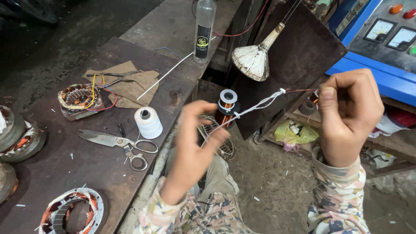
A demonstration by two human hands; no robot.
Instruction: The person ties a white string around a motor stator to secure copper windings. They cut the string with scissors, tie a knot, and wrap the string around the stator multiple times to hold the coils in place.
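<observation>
Dim, grimy motor-repair workshop; dark, worn tabletop (65, 169) to the left, littered concrete floor below, a blue control panel with dials (381, 39) at upper right.

Right hand (346, 117): fingers curled shut, pinching the end of a white thread (260, 103) that has been tied with knots around a strand of copper wire (299, 90). Left hand (193, 147): thumb and fingers closed on the other end of the same thread, near a small knot, low and centre. The thread runs taut between the two hands, rising toward the right.

Just behind the line: a spool of copper wire with a white flange (227, 104), sitting over a wire fan guard (216, 138).

Step in hand, as I judge it: binding or knotting thread onto the copper wire lead, mid-tie. The next move would call for steady tension from both hands while the knot is drawn down, without snapping the thin wire.

Further out on the tabletop: white thread reel (148, 122), scissors (119, 143), a stator with coloured leads (80, 99) beside a brown cloth (130, 86), another wound stator (71, 212) at the near edge. A clear glass bottle (204, 30) stands at the back; a white funnel-shaped lamp shade (253, 58) hangs beside a dark board (299, 56).
</observation>
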